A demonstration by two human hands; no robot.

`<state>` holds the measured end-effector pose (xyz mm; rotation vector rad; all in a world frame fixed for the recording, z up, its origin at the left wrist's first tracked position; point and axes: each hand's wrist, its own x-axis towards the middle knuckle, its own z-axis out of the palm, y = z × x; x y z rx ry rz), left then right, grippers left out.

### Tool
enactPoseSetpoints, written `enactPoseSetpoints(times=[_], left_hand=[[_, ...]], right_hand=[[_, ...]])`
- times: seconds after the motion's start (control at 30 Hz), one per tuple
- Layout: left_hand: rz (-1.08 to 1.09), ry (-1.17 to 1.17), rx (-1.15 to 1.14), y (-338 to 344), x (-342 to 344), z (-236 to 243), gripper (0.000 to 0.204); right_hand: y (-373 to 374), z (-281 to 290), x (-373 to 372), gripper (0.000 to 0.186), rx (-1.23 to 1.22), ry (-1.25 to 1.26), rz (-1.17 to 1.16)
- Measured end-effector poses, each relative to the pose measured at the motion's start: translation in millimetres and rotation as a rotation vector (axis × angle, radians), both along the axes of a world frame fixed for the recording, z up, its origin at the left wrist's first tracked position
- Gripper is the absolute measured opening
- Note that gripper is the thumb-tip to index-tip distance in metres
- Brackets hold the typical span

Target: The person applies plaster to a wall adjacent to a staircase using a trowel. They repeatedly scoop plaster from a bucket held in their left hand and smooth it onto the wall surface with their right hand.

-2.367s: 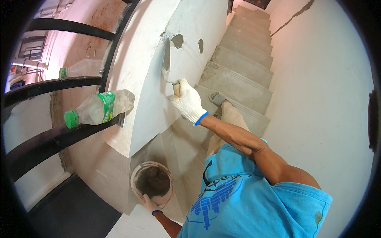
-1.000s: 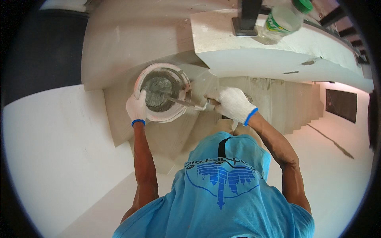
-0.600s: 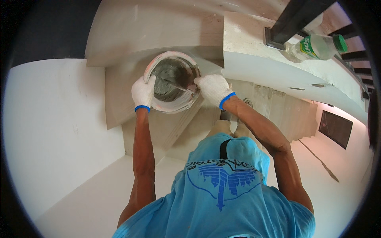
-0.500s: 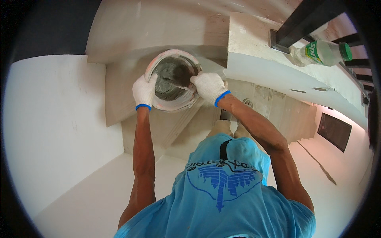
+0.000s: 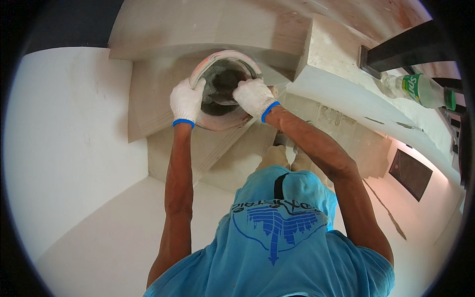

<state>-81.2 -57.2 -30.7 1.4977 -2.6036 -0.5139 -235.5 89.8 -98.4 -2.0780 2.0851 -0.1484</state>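
Note:
My left hand (image 5: 186, 99), in a white knit glove with blue cuff, grips the left rim of a pale, mortar-smeared bucket (image 5: 222, 121) on the stair landing. Dark grey wet mortar (image 5: 217, 74) lies inside. My gloved right hand (image 5: 253, 99) is closed on a trowel at the bucket's right side; the blade (image 5: 225, 99) is down in the mortar and mostly hidden, and the handle largely so.
A green-capped plastic bottle (image 5: 430, 91) lies on a white ledge (image 5: 336, 54) beside black railing bars (image 5: 396, 49). Concrete steps (image 5: 341, 138) run off to the right. A white wall (image 5: 74, 138) stands left, a dark surface (image 5: 69, 24) at upper left.
The trowel has gone from the wall down into the bucket, and my left hand has moved onto the upper rim. The view has swung round; most recently both hands and bucket sit higher in it.

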Motion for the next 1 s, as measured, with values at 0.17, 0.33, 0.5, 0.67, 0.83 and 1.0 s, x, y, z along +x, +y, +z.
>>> enactPoseSetpoints(times=[0.17, 0.33, 0.5, 0.67, 0.83, 1.0], left_hand=[[-0.057, -0.048, -0.058, 0, -3, -4, 0.047], [-0.040, -0.072, -0.057, 3, -6, -1, 0.049], [-0.069, -0.063, -0.085, 3, -6, -8, 0.050], [-0.075, -0.084, -0.099, 9, -14, -2, 0.044], [-0.099, -0.094, -0.124, 17, -27, 5, 0.044], [-0.105, -0.085, -0.156, 13, -25, -6, 0.043]], right_hand=[[5, 11, 3, 0.016, 0.085, 0.000, 0.066], [2, 19, -8, 0.015, 0.073, -0.046, -0.025], [-11, 16, -12, 0.018, 0.081, -0.056, -0.050], [-20, 25, -10, 0.019, 0.144, -0.064, 0.019], [-29, 24, -16, 0.021, 0.172, -0.146, -0.014], [-37, 29, -28, 0.024, 0.210, -0.227, 0.002]])
